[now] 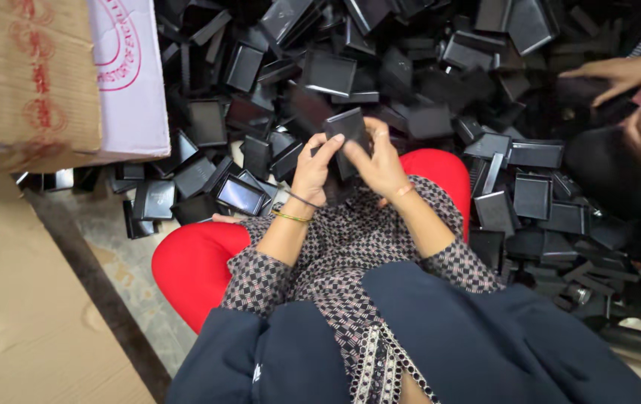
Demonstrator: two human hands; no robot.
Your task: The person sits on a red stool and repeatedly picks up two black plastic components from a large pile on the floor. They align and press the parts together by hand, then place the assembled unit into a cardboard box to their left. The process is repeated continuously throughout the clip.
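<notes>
Both hands are up over the lap working one small black box (349,135): the left hand (313,168) pinches its near edge with the fingers curled tight, and the right hand (382,164) grips the other side, probably to keep it steady and tilted toward the eyes. A huge pile of black boxes (425,82) sits right in front, within easy reach, with a cardboard carton (28,75) off to the left. Another person's hand (620,73) pokes in top right.

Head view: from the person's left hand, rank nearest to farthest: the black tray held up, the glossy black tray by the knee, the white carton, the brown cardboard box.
1. Black tray, in the left hand grip, centre.
2. Glossy black tray, lower left.
3. White carton, upper left.
4. Brown cardboard box, far left edge.
</notes>
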